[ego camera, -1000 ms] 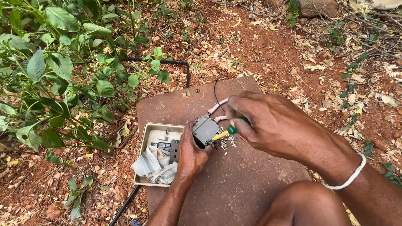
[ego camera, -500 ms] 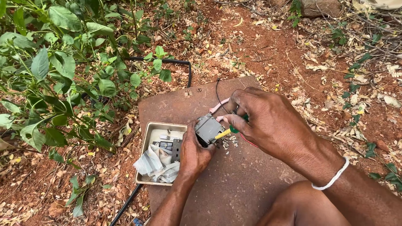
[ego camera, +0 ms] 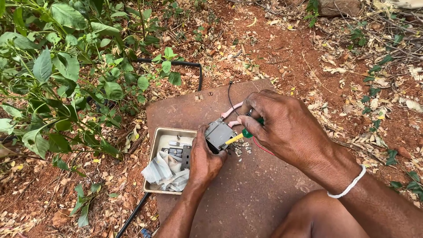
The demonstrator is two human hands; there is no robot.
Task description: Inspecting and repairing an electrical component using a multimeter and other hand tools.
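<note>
The right hand covers most of the green-handled screwdriver; only part of the handle and the yellow shank show. The left hand hides the underside of the small grey switch block, and the point where the tool tip meets the block is too small to make out. The pink wires and thin black wire run behind the fingers. The small bits on the rusty metal sheet are too small to identify. The tray contents are partly buried under clear plastic bags. The bottom edge cuts off both forearms, the knee and the black hose.
</note>
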